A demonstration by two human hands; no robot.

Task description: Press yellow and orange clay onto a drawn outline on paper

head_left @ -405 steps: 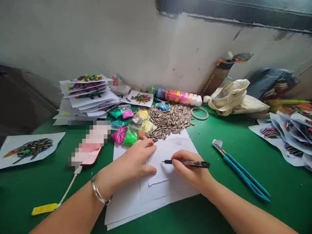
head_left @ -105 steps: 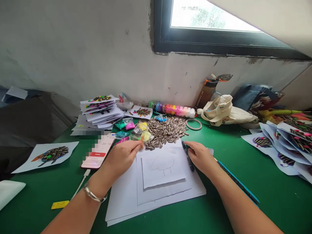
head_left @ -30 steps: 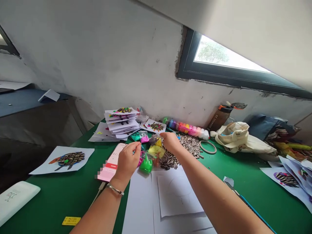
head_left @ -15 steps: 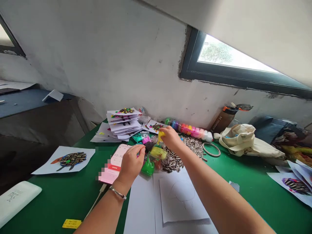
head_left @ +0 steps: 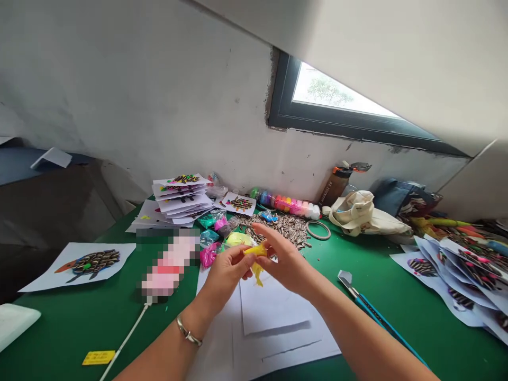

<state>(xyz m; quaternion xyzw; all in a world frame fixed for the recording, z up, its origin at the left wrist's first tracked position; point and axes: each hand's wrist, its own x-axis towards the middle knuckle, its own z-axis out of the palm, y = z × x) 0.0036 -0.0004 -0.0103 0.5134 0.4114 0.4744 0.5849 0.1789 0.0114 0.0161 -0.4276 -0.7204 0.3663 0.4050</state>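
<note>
Over the white paper sheets (head_left: 273, 307), both hands meet on a small yellow bag of what looks like modelling clay (head_left: 257, 251), its loose plastic hanging below. My left hand (head_left: 232, 271) pinches the bag from the left. Against its other side my right hand (head_left: 288, 264) closes with thumb and fingers, index raised. Just beyond lie a pale yellow clay bag (head_left: 239, 239), a magenta clay bag (head_left: 209, 255) and a teal one (head_left: 208, 238). A heap of striped sunflower seeds (head_left: 289, 227) spreads behind my right hand, which hides part of it.
At the back left rises a stack of seed pictures (head_left: 184, 203). A tape ring (head_left: 318, 229), a cloth bag (head_left: 357, 211) and a brown bottle (head_left: 336, 185) stand right of the seeds. Near my right forearm rests a blue utility knife (head_left: 373, 312). A seed fish picture (head_left: 91, 264) lies left.
The yellow bag has come from the clay pile toward me, above the paper. My left hand now grips it as well. The view has swung right, showing the knife and more pictures.
</note>
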